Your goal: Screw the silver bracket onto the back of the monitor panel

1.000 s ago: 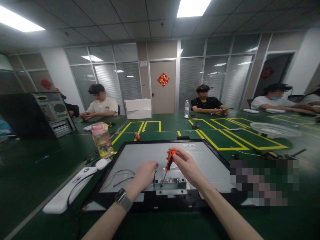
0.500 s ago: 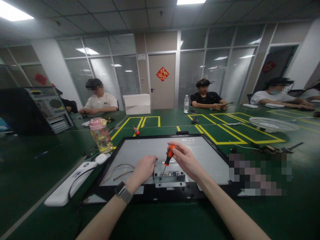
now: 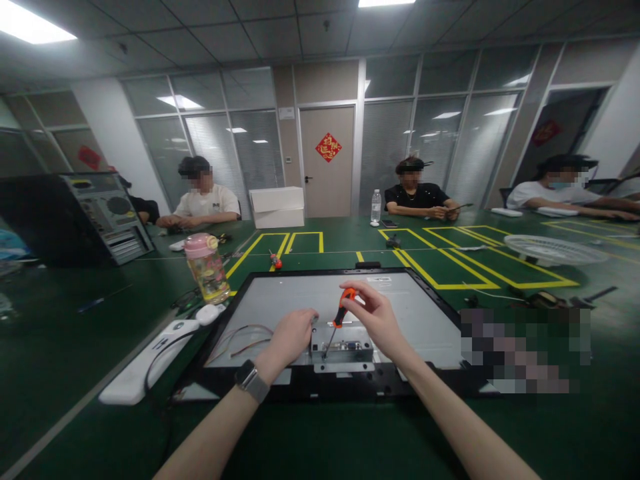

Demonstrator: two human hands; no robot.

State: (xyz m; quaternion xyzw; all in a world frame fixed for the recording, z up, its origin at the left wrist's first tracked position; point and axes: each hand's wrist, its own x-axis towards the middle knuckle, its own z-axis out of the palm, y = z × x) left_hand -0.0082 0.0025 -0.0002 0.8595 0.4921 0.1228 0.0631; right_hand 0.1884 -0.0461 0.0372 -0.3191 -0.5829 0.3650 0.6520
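- The screwdriver leans over the metal box, its tip at the box's left end, by the panel's near edge.
- The right hand pinches its orange-and-black handle.
- The left hand has its fingers pressed together at the box's far left corner; whether they grip it, I cannot tell.
- Wires lie toward the panel's left edge.
- A drinking bottle stands on the table, near the panel's far left corner.

The room is dim, lit by overexposed ceiling lights whose reflections glare in the glass partitions. The near counter lies dark; edges stretch with wide-angle distortion, and pixelation masks a right-hand patch.
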